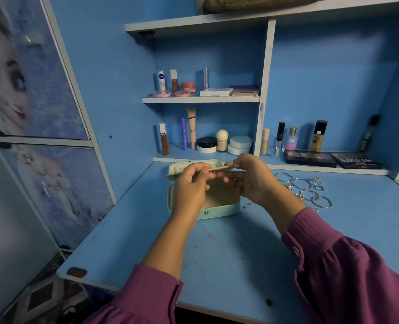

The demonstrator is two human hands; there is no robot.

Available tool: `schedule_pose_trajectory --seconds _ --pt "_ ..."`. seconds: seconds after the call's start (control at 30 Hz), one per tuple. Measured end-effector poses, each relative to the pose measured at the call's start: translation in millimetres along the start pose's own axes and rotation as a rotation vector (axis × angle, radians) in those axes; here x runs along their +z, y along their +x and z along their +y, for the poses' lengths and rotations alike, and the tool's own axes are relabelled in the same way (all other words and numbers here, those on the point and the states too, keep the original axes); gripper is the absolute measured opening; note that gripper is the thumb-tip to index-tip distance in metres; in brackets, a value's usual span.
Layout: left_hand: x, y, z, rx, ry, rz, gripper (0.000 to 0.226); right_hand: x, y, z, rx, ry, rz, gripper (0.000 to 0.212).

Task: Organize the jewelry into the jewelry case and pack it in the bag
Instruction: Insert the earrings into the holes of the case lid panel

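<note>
Open jewelry case under both hands; left hand and right hand pinching thin flat insert; silver jewelry right on tabletop.

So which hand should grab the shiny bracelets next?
The right hand, probably. The bracelets lie on the desk just to the right of it, while the left hand is over the far side of the open mint jewelry case. Both hands now hold a flat beige piece.

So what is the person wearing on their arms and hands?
Both arms wear loose, gathered magenta-purple sleeves with buttoned cuffs; a pale button shows on the right cuff. The left cuff sits back on the forearm. The left hand and right hand are bare, with no gloves visible.
</note>
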State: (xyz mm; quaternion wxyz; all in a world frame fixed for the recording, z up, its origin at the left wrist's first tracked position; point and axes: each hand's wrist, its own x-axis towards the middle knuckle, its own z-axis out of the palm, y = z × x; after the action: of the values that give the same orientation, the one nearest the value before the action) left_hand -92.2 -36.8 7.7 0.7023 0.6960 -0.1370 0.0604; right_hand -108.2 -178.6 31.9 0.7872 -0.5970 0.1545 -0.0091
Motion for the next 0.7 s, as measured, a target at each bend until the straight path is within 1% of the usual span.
schedule_pose_trajectory --seconds 0.1,0.17,0.3,0.4,0.53,0.63,0.7 --pt "0.2 0.6 -4.4 0.011 0.031 -0.002 0.023 -1.7 0.2 -2.8 0.024 -0.067 -0.033 0.014" --pt "-0.1 2.2 -8.6 0.028 0.054 -0.002 0.023 0.0 0.2 -3.1 0.029 -0.086 -0.037 0.011" --pt "-2.7 4.9 -13.7 0.038 0.129 -0.010 0.024 -0.6 3.0 -1.3 0.066 -0.033 -0.069 0.007" --pt "-3.6 4.9 -14.4 0.063 0.172 -0.019 0.028 -2.2 6.3 1.2 0.102 0.026 -0.099 0.008" --pt "-8.8 3.1 -13.6 0.064 0.189 -0.033 0.024 -5.1 10.3 -0.3 0.130 0.057 -0.146 0.008" --pt "-12.2 -2.7 -9.3 0.073 0.198 -0.001 0.016 -10.9 14.7 -3.3 0.185 0.055 -0.192 0.007" --pt "-14.8 -7.9 -8.2 0.117 0.262 0.067 0.015 -15.7 17.5 -3.4 0.235 0.043 -0.238 0.008"
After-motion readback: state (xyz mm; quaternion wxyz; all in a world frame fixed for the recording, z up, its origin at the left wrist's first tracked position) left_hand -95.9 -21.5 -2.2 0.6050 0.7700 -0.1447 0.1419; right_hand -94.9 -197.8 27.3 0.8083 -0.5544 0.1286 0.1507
